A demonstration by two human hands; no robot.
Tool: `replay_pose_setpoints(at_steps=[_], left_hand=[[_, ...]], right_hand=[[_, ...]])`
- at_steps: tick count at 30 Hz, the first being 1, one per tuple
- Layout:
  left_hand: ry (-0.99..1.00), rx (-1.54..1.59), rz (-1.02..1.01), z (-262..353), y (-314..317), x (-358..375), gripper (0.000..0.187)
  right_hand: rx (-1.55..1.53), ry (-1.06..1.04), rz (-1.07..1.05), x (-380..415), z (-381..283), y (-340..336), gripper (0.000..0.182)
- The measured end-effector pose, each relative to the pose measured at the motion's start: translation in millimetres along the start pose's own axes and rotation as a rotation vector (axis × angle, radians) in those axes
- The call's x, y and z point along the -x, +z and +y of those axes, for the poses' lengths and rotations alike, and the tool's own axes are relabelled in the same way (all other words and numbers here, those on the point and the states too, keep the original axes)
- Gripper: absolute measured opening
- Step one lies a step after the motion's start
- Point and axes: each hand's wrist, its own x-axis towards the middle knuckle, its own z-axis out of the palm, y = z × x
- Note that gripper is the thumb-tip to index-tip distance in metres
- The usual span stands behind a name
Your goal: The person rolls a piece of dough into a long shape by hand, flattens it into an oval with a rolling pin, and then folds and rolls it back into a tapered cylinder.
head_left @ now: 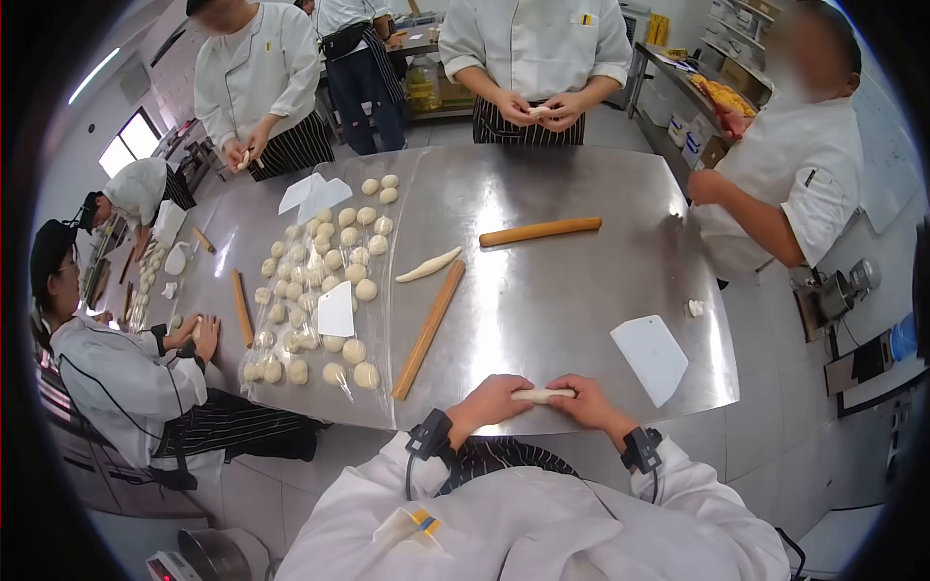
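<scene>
A short roll of pale dough [544,396] lies at the near edge of the steel table, held at its two ends. My left hand [492,400] is closed around its left end, and my right hand [588,399] grips the right end with bent fingers. To the right of my right hand lies a white dough scraper [650,359]. A wooden rolling pin [429,329] rests at a slant beyond my left hand, with a longer tapered dough strip [428,264] by its far end.
Many dough balls [332,259] sit under clear plastic on the left, with another white scraper [336,310] on top. A second rolling pin [541,231] lies across the far middle of the steel table [572,300]. Co-workers stand around it, some handling dough.
</scene>
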Motion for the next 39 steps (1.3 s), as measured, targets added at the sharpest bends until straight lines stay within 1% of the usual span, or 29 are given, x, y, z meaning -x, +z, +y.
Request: replay_pose_setpoints(at_steps=[1, 2, 4, 5, 6, 7, 8, 9, 11, 12, 13, 15, 16, 17, 18, 20, 22, 26, 29, 30, 31, 32, 33, 34, 35, 36, 37, 38, 39], left_hand=[[-0.014, 0.012, -0.021, 3.6, -1.5, -2.5, 0.034], [0.057, -0.010, 0.025, -3.4, -1.1, -7.5, 0.033], [0.049, 0.040, 0.105, 5.7, -6.8, -8.8, 0.033], [0.103, -0.001, 0.167, -0.2, -3.3, -14.1, 0.036], [0.105, -0.052, 0.206, -4.4, -1.1, -18.1, 0.036], [0.089, -0.077, 0.230, -1.1, -0.5, -19.2, 0.032], [0.098, -0.202, 0.116, -10.4, -1.6, -24.8, 0.040], [0.117, -0.205, 0.100, -11.0, 4.3, -27.2, 0.040], [0.330, -0.483, 0.364, -19.0, 13.3, -22.4, 0.058], [0.305, -0.492, 0.300, -26.9, 17.5, -24.4, 0.082], [0.285, -0.509, 0.284, -18.0, 18.5, -25.5, 0.087], [0.236, -0.546, 0.247, -19.4, 27.8, -34.6, 0.101], [0.250, -0.628, 0.262, -31.4, 32.6, -42.2, 0.102], [0.179, -0.641, 0.235, -30.7, 29.3, -46.2, 0.105], [0.186, -0.604, 0.243, -26.7, 24.8, -47.0, 0.106], [0.247, -0.609, 0.191, -22.4, 19.9, -44.6, 0.103], [0.251, -0.600, 0.152, -27.1, 23.7, -34.9, 0.102], [0.292, -0.550, 0.119, -19.7, 22.2, -23.3, 0.090], [0.317, -0.512, 0.078, -18.4, 24.3, -6.1, 0.081], [0.343, -0.494, 0.056, -17.7, 23.5, -1.8, 0.075], [0.341, -0.506, 0.071, -17.4, 23.2, 3.3, 0.075], [0.376, -0.510, 0.064, -17.3, 25.2, 10.4, 0.072], [0.411, -0.511, 0.054, -17.8, 27.0, 16.8, 0.068], [0.468, -0.491, 0.085, -18.9, 26.6, 21.0, 0.063], [0.467, -0.496, 0.089, -20.4, 26.8, 23.3, 0.063], [0.411, -0.439, 0.167, -20.4, 26.1, 24.7, 0.058], [0.357, -0.381, 0.244, -21.1, 25.0, 24.2, 0.052], [0.357, -0.383, 0.246, -24.1, 21.8, 19.9, 0.052], [0.401, -0.471, 0.262, -27.8, 15.8, 13.0, 0.045]], right_hand=[[-0.013, 0.060, 0.011, -0.2, -4.8, -5.2, 0.025], [0.037, -0.077, 0.056, -4.0, -9.8, -8.4, 0.023], [0.016, -0.239, 0.152, -16.6, 1.3, -7.7, 0.024], [0.020, -0.181, 0.167, -14.8, -13.6, -11.8, 0.024], [0.096, -0.261, 0.199, -18.5, -11.0, -12.9, 0.025], [0.094, -0.290, 0.200, -23.0, -3.3, -10.8, 0.027], [0.289, -0.327, 0.162, -31.1, 11.0, -11.3, 0.030], [0.289, -0.320, 0.186, -26.9, 12.0, -12.2, 0.030], [0.641, -0.323, 0.332, -25.7, 14.1, -1.0, 0.032], [0.658, -0.334, 0.393, -27.5, 17.2, 4.9, 0.039], [0.645, -0.330, 0.378, -31.3, 13.8, 8.0, 0.039], [0.753, -0.356, 0.453, -38.3, 11.3, 17.0, 0.050], [0.793, -0.327, 0.478, -43.7, 15.3, 19.0, 0.055], [0.831, -0.292, 0.497, -51.2, 21.6, 18.5, 0.060], [0.814, -0.283, 0.449, -54.2, 20.3, 16.4, 0.063], [0.766, -0.249, 0.394, -52.7, 14.0, 14.3, 0.066], [0.923, -0.379, 0.273, -44.8, 7.1, 9.6, 0.072], [0.904, -0.442, 0.177, -28.1, 13.1, 4.6, 0.073], [0.915, -0.465, 0.124, -13.6, 13.2, 5.8, 0.069], [0.909, -0.473, 0.066, -7.9, 12.0, 5.1, 0.067], [0.904, -0.480, 0.008, -2.4, 10.5, 4.4, 0.065], [0.904, -0.516, -0.011, 3.2, 8.8, 4.3, 0.057], [0.906, -0.527, -0.011, 7.7, 13.7, 4.3, 0.057], [0.832, -0.589, -0.020, 10.8, 19.6, 4.1, 0.053], [0.756, -0.646, -0.030, 12.6, 25.8, 4.4, 0.049], [0.613, -0.622, 0.033, 14.6, 20.7, 3.0, 0.045], [0.613, -0.626, 0.033, 14.3, 19.2, 3.6, 0.045], [0.614, -0.581, 0.130, 14.2, 18.5, 4.2, 0.042], [0.615, -0.533, 0.225, 14.5, 18.3, 4.6, 0.038]])
